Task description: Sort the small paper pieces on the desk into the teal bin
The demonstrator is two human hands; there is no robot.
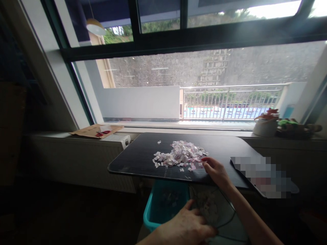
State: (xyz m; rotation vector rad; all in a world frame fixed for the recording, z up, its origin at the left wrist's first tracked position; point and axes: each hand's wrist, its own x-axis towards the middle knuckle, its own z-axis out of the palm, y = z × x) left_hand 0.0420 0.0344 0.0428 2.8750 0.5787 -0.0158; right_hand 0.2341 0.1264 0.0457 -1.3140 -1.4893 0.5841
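Note:
A loose heap of small white and pinkish paper scraps (185,153) lies on the dark table (143,146). At its right edge my right hand (216,170) has thumb and fingers drawn together on scraps; a red patch shows at a fingertip. My left hand (189,219) is lower, below the table's front edge, back of the hand up, fingers apart and partly blurred. Nothing shows in it. Beside it stands a turquoise plastic basin (149,212) with some scraps inside. More pale scraps (208,206) lie under the right forearm, on or in something I cannot make out.
A blurred-out flat item (263,177) covers the table's right end. Left, by the radiator (117,146), red-handled scissors (103,133) rest on brown paper (87,131). A white pot (265,126) stands on the right sill under the window. A dark cable (227,221) loops near my hands.

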